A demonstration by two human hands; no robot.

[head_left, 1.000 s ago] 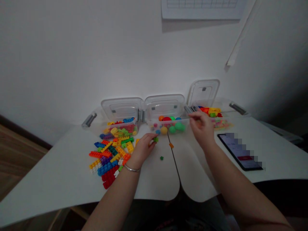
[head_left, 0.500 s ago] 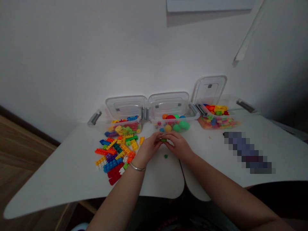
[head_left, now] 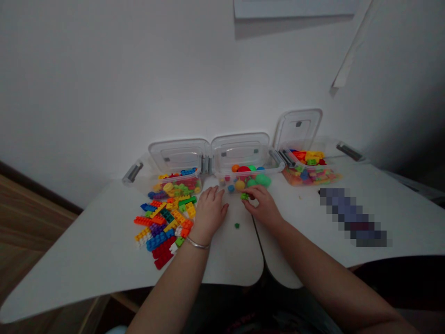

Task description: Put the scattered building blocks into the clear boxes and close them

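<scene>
a: what's in the right hand (head_left: pixel 264 208)?
b: a small green block (head_left: pixel 244 196), pinched in the fingers (head_left: pixel 255 189) just in front of the clear middle box (head_left: pixel 274 167). it looks gripped, though the fingers hide part of it.
a: and the left hand (head_left: pixel 210 213)?
b: released, its fingers spread and holding nothing. it rests just beside that box's front corner, with a bracelet (head_left: pixel 197 243) on the wrist.
a: what could go wrong from here?
b: the block is tiny, so a loose pinch could drop it. it might then bounce toward the loose green piece (head_left: pixel 237 225) on the worktop (head_left: pixel 69 260), or slip into the seam (head_left: pixel 257 236) between the worktop's two leaves. a knock against the box could roll the balls (head_left: pixel 263 180) out, and a careless wrist could scatter the pile of bricks (head_left: pixel 162 227).
a: any brands or writing?
b: none i can read. the phone (head_left: pixel 352 218) is blurred out, and the boxes show no label.
</scene>
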